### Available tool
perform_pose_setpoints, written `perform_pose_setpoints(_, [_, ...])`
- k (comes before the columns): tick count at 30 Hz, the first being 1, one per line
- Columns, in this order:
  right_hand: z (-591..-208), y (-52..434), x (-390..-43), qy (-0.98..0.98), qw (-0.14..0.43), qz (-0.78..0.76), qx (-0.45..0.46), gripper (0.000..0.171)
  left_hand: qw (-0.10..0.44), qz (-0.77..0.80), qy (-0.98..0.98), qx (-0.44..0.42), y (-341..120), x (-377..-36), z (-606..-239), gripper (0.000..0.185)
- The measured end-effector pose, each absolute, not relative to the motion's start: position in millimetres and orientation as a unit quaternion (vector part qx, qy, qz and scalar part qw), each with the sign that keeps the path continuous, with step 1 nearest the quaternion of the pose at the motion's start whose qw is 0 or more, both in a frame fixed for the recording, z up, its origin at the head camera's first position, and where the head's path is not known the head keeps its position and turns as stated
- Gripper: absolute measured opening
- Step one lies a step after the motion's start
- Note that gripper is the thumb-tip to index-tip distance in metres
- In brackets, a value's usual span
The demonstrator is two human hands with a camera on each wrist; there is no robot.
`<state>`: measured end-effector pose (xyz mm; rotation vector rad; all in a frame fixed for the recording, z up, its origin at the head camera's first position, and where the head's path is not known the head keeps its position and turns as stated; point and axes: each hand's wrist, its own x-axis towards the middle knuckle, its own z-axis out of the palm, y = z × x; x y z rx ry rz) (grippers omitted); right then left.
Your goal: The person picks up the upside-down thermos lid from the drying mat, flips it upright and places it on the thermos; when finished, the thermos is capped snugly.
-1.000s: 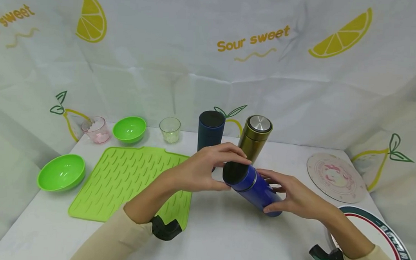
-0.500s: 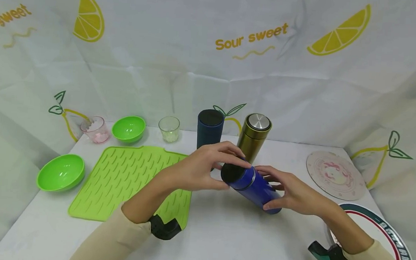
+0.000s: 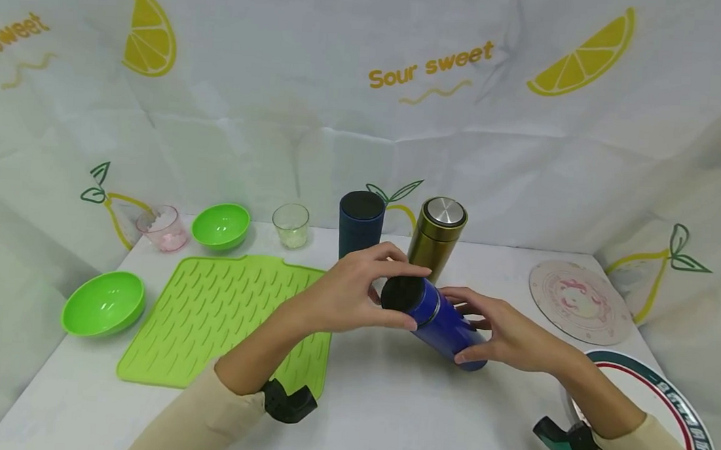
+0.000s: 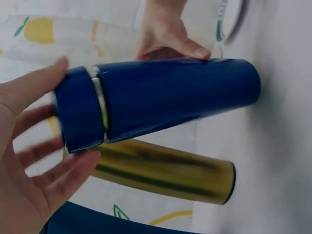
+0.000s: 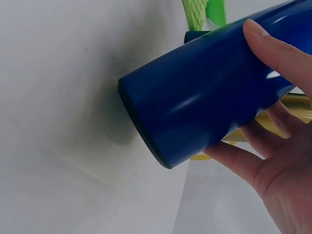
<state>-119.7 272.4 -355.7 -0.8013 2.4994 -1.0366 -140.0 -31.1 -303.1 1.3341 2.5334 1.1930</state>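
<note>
Fingers of the left hand (image 3: 357, 289) curl round the black-topped cap end of the glossy blue cylindrical steel flask (image 3: 438, 317), thumb below and fingertips over the rim, while the right hand (image 3: 501, 334) wraps the flask's lower body with its thumb on top. Compared with a second ago, the flask has tipped a little more toward the person and the left fingers have shifted round the cap, which suggests a twisting grip on it. The flask hangs tilted just above the white table (image 3: 388, 403), its base low and near the cloth. Left of the flask lies a ribbed lime-green silicone mat (image 3: 221, 313); just behind it stand a dark navy tumbler (image 3: 359, 225) and a gold metal flask (image 3: 436, 236); to its right lies a round patterned coaster (image 3: 579, 303).
</note>
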Motion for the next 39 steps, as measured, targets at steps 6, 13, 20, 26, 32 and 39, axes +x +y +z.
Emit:
perform_pose_setpoints(6, [-355.6, 271.1, -121.7, 0.872, 0.154, -0.363, -0.291, 0.089, 0.039, 0.378, 0.778, 0.5, -37.9, -141.5, -299.0, 0.063])
perform_pose_setpoints(13, [-356.4, 269.8, -120.2, 0.875, 0.154, -0.364, -0.281, 0.09, 0.013, 0.35, 0.853, 0.388, -32.2, -137.3, -302.4, 0.078])
perform_pose_setpoints(20, [-356.7, 269.2, -121.0, 0.873, 0.155, -0.362, -0.287, 0.089, 0.053, 0.376, 0.798, 0.467, -37.2, -139.7, -298.6, 0.064])
perform_pose_setpoints(26, [-357.1, 268.3, -121.2, 0.871, 0.156, -0.366, -0.288, 0.088, 0.002, 0.32, 0.863, 0.39, -33.5, -133.7, -298.1, 0.072])
perform_pose_setpoints(32, [-356.3, 268.3, -119.7, 0.87, 0.159, -0.365, -0.293, 0.086, 0.021, 0.35, 0.819, 0.455, -36.3, -135.7, -299.3, 0.053])
perform_pose_setpoints(39, [-356.6, 269.3, -118.9, 0.875, 0.149, -0.361, -0.287, 0.087, -0.022, 0.297, 0.859, 0.417, -33.5, -132.9, -300.0, 0.075])
